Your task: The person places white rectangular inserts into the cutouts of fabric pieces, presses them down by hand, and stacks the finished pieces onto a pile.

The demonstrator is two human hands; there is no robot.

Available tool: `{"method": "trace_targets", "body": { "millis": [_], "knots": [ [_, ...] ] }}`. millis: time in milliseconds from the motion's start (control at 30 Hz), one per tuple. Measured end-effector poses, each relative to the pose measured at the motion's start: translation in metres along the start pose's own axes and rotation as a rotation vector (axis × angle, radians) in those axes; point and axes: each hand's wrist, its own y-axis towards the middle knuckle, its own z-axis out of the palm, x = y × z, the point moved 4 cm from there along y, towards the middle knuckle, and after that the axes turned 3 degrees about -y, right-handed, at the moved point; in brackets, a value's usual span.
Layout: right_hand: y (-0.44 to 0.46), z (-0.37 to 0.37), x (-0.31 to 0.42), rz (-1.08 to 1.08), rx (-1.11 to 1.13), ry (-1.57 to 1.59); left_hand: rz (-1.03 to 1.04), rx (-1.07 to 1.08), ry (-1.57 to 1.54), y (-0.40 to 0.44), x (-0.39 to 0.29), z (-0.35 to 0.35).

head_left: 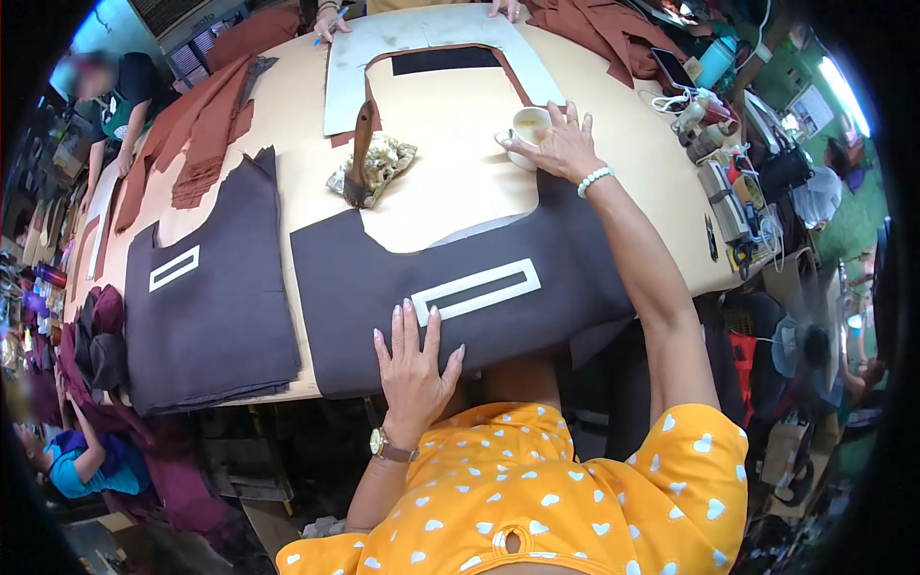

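My left hand (pixel 414 369) lies flat, fingers spread, on a dark fabric panel (pixel 374 287) at the table's front edge. Just past its fingertips is a white rectangular frame-shaped strip (pixel 479 290) on that panel. With my right hand (pixel 563 146) I grip a white cup (pixel 529 122), thumb on its left side and fingers on its right; something yellowish shows inside. A wooden-handled brush (pixel 362 144) leans on a crumpled, stained bundle (pixel 391 161) left of the cup. Further left, a stack of dark panels (pixel 211 316) bears a similar white strip (pixel 174 268).
Across the table (pixel 431 206), another person's hands (pixel 333 21) rest at a white pattern board (pixel 345 91). Rust-brown fabric (pixel 196 134) lies left. Along the right edge stand a phone (pixel 671 67), bottles and tools. Other people work at the left.
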Motion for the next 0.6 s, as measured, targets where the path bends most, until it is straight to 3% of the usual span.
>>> {"method": "trace_targets", "body": {
  "millis": [67, 167, 267, 500, 600],
  "knots": [
    [0.003, 0.0, 0.002, 0.017, 0.032, 0.01, -0.002, -0.005, -0.011, -0.001, 0.001, 0.001],
    [-0.011, -0.026, -0.001, 0.049, -0.296, 0.129, 0.001, -0.014, -0.012, -0.001, 0.001, 0.001],
    [-0.022, -0.027, -0.009, 0.038, -0.352, 0.038, 0.001, -0.011, 0.0, -0.001, 0.001, 0.001],
    [-0.041, -0.032, 0.002, 0.017, -0.107, 0.0, 0.006, -0.032, -0.002, -0.003, 0.002, 0.003],
    [-0.054, -0.036, 0.009, -0.075, -0.089, 0.233, 0.009, -0.036, 0.003, -0.003, 0.002, 0.003]
  ]
}}
